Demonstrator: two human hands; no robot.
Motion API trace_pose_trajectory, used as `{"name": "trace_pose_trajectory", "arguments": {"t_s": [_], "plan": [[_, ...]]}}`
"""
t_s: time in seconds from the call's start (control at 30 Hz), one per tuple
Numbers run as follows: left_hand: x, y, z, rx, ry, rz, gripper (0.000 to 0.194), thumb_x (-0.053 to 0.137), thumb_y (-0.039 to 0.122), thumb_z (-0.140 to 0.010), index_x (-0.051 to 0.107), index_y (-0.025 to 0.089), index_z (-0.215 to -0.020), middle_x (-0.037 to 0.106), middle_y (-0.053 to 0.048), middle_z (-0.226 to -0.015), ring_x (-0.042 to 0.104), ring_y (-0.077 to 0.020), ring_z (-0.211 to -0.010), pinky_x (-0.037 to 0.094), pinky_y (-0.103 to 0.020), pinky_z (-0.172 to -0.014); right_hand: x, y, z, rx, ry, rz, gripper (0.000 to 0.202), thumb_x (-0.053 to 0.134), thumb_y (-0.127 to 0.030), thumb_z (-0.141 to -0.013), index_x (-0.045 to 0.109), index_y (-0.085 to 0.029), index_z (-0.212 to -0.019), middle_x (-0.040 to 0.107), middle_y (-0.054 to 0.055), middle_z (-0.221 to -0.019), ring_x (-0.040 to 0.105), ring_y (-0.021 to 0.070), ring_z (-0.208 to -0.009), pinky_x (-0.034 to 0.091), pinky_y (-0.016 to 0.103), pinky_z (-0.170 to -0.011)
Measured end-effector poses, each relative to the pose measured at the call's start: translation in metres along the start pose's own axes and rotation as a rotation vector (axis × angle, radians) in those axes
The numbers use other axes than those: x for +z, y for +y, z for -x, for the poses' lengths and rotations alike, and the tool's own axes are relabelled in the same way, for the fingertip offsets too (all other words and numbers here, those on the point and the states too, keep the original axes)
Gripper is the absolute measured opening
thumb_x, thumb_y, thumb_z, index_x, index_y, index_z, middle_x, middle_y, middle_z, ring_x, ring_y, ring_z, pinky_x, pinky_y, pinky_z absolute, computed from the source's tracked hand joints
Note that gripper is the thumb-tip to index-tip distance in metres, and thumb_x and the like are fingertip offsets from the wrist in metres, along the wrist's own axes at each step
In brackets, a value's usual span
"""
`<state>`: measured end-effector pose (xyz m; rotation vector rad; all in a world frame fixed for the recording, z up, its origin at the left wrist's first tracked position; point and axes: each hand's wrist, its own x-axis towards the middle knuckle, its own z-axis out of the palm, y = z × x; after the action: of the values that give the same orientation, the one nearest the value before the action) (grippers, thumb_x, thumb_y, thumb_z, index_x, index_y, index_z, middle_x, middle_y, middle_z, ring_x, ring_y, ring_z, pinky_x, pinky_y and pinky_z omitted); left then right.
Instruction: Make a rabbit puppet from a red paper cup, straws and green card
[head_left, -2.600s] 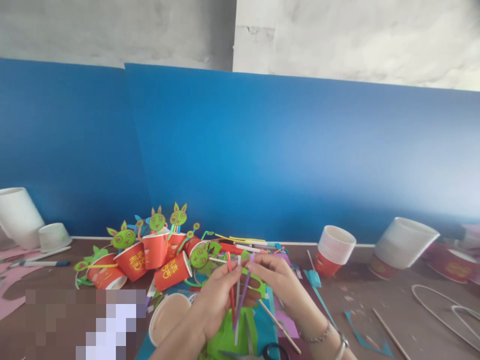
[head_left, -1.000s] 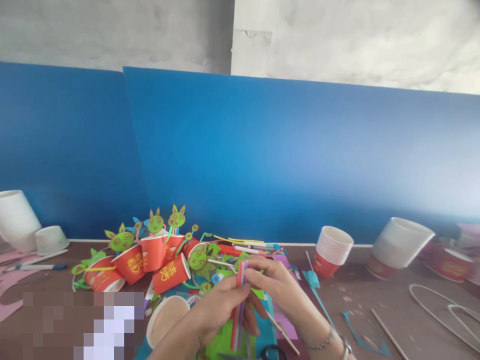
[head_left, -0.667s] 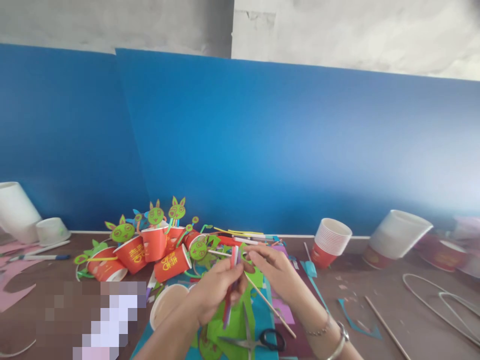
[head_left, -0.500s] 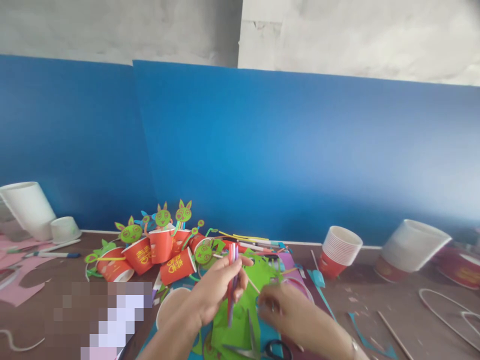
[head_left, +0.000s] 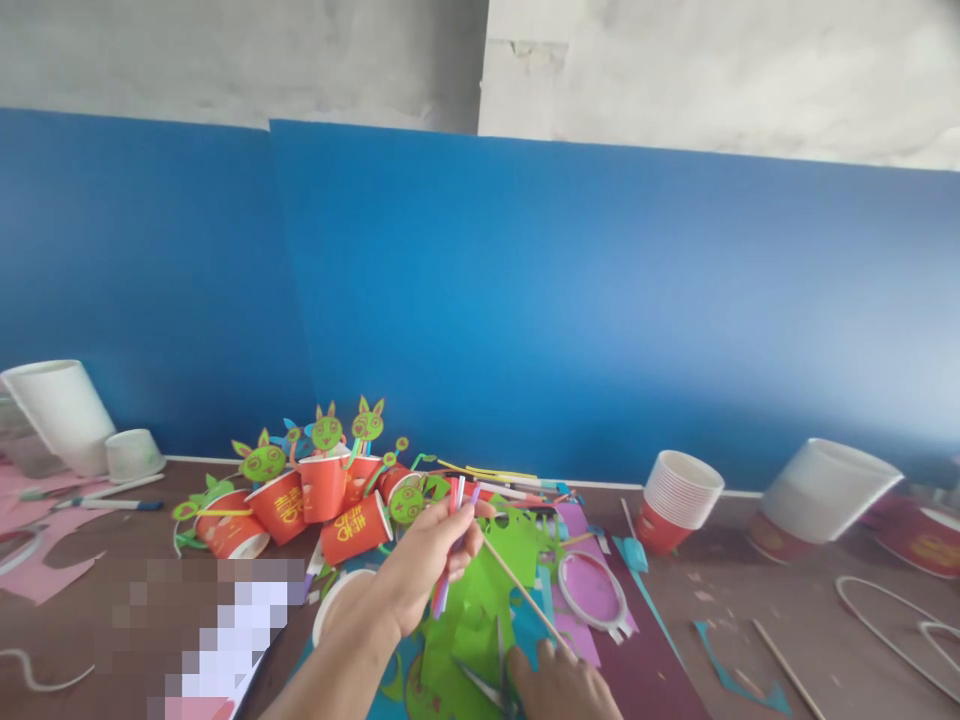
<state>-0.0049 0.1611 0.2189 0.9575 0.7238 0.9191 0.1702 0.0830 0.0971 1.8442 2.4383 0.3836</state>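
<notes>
My left hand [head_left: 431,560] is closed around a small bundle of purple and red-and-white drinking straws [head_left: 441,597], held upright and slightly tilted. At the bottom edge, my right hand [head_left: 562,688] lies over the handles of a pair of scissors [head_left: 480,682]; the handles are hidden beneath it and the blades point away, apart. Under the scissors spreads green paper [head_left: 465,640] with cut-outs, on top of blue paper. A thin wooden stick [head_left: 525,590] runs between the two hands. Beside my left forearm is a white paper bowl or cup [head_left: 337,598], partly covered.
Red paper cups [head_left: 356,528] with green paper animal faces [head_left: 262,461] crowd the back left. A stack of cups [head_left: 679,500] stands back right, near a larger white container [head_left: 821,490]. An embroidery hoop [head_left: 592,592] rests on purple paper. A blue panel [head_left: 525,300] rises behind.
My right hand has moved down and toward me, onto the scissors, whose blades have shifted closer together. The straws in my left hand have tilted and moved slightly left. The hoop is now uncovered.
</notes>
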Motion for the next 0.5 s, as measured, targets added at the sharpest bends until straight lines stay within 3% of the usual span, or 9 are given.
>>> {"name": "trace_pose_trajectory", "arguments": {"t_s": [0.1, 0.2, 0.3, 0.43, 0.5], "plan": [[-0.001, 0.001, 0.001, 0.018, 0.022, -0.016, 0.044, 0.072, 0.050, -0.070, 0.060, 0.014, -0.091, 0.050, 0.006, -0.059, 0.031, -0.0028, -0.044, 0.019, -0.020, -0.045, -0.010, 0.012, 0.000, -0.070, -0.159, -0.132, 0.042, 0.060, 0.000, -0.067, 0.069, -0.023, -0.100, 0.074, 0.010, -0.079, 0.073, 0.0282, -0.067, 0.049, 0.024, -0.047], [-0.002, 0.001, 0.001, 0.028, 0.022, -0.021, 0.043, 0.070, 0.050, -0.072, 0.060, 0.014, -0.093, 0.050, 0.006, -0.060, 0.032, -0.0033, -0.045, 0.020, -0.021, -0.046, -0.024, 0.024, 0.002, -0.073, -0.180, -0.290, 0.043, 0.066, -0.008, -0.064, 0.068, -0.022, -0.105, 0.074, 0.012, -0.091, 0.071, 0.0290, -0.079, 0.052, 0.027, -0.056], [-0.003, 0.001, 0.001, 0.031, 0.023, -0.028, 0.041, 0.069, 0.049, -0.074, 0.060, 0.014, -0.093, 0.049, 0.006, -0.060, 0.032, -0.0036, -0.045, 0.020, -0.021, -0.046, -0.038, 0.026, -0.002, -0.090, -0.211, -0.362, 0.033, 0.067, -0.013, -0.066, 0.071, -0.022, -0.097, 0.074, 0.012, -0.091, 0.070, 0.0282, -0.080, 0.053, 0.029, -0.062], [-0.002, 0.004, 0.003, 0.044, 0.022, -0.025, 0.041, 0.068, 0.050, -0.075, 0.059, 0.014, -0.093, 0.047, 0.007, -0.058, 0.031, -0.0030, -0.044, 0.019, -0.020, -0.045, -0.044, 0.019, -0.013, -0.034, -0.255, -0.243, 0.022, 0.063, -0.008, -0.065, 0.074, -0.020, -0.080, 0.074, 0.014, -0.094, 0.070, 0.0286, -0.083, 0.052, 0.030, -0.063], [-0.002, 0.005, 0.003, 0.046, 0.017, -0.012, 0.041, 0.069, 0.049, -0.074, 0.059, 0.014, -0.092, 0.047, 0.007, -0.057, 0.031, -0.0027, -0.043, 0.019, -0.020, -0.045, -0.045, 0.017, -0.016, -0.029, -0.315, -0.209, 0.024, 0.062, -0.006, -0.064, 0.075, -0.018, -0.081, 0.075, 0.014, -0.089, 0.071, 0.0291, -0.081, 0.053, 0.030, -0.064]]}}
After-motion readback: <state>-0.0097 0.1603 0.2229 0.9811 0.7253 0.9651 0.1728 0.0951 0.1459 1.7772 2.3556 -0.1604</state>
